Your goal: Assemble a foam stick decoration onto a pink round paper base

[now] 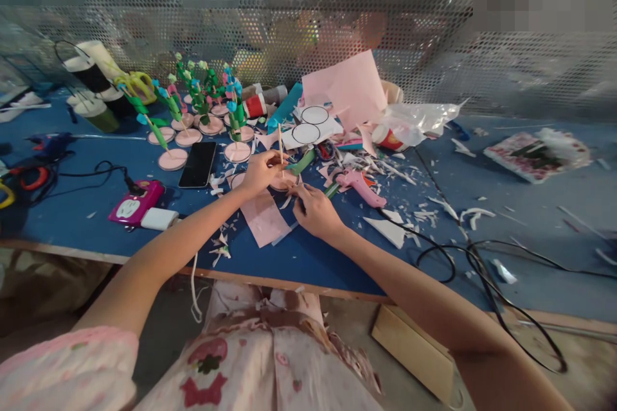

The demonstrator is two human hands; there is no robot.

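Clothing by table edge; left hand pinches stick; right hand, grip unclear, near disc rim

A head-worn camera looks forward and down from close above pale, red-printed fabric clothing, across the flat blue bench, to a perforated grey metal screen, seemingly blurred beyond.
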